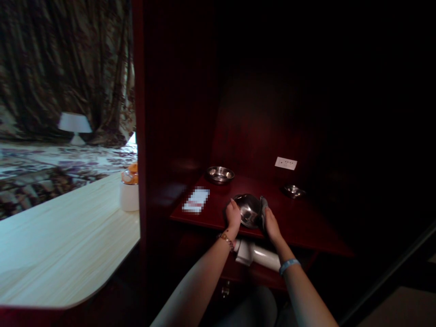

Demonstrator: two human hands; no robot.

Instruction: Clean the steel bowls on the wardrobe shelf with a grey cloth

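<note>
The metal bowl (250,212) is directly between the two hands, in front of the person and at the near edge of the dark red desk (259,184). The left hand (233,214) is clamped on the left side of its rim; the right hand (271,222) grips a grey cloth (263,210), which lies against the right side of the bowl. So the hands are apart, with the bowl as a bridge, and both seem about equally near to it. The bowl is round and gives no long axis, but it is tilted; whether it touches the desk, I cannot tell. To the left, room looks narrower: a white paper (196,200) lies near the left hand, a second bowl (220,175) stands behind it, and the upright panel (170,131) makes the limit there. To the right, the desk runs farther, and a small dish (294,191) stands toward the back, below the wall socket (286,163). Under the front edge, a white roll (265,258) lies beneath the forearms.
</note>
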